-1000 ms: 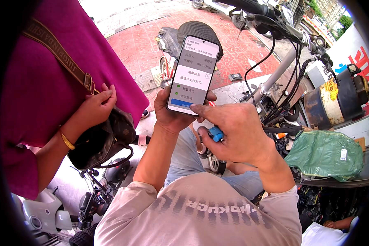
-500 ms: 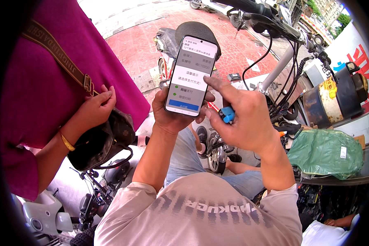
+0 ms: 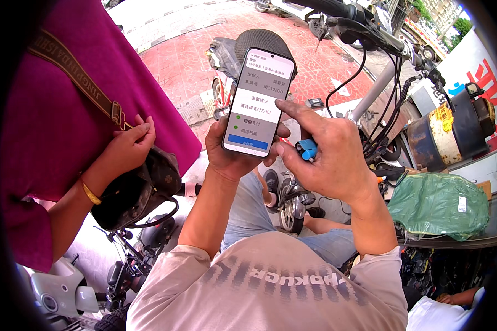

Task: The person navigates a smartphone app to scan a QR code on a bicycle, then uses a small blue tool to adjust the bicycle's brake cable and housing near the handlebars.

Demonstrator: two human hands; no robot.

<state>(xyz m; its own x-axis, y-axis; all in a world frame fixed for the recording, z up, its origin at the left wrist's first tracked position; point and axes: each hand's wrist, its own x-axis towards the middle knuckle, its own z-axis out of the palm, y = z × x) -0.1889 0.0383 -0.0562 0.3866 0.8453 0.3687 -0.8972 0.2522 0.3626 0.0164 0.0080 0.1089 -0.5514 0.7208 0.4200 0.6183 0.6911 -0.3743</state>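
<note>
My left hand is closed around a smartphone held upright in front of me, its fingertips showing at the right edge. The lit screen has a pale pop-up box with a blue button below it. At the phone's right edge, the index finger of my right hand reaches out and its tip meets or nearly meets the screen. A small blue plastic piece is tucked in that hand's curled fingers. What kind of part it is, I cannot tell.
To the left stands a person in a magenta garment with a dark handbag. On the right are handlebars with cables, a worn metal cylinder and a green plastic-wrapped package. A dark seat rises behind the phone.
The blue piece has turned slightly in my right hand, whose fingers have shifted a little. The phone and my left hand stay nearly in place.
</note>
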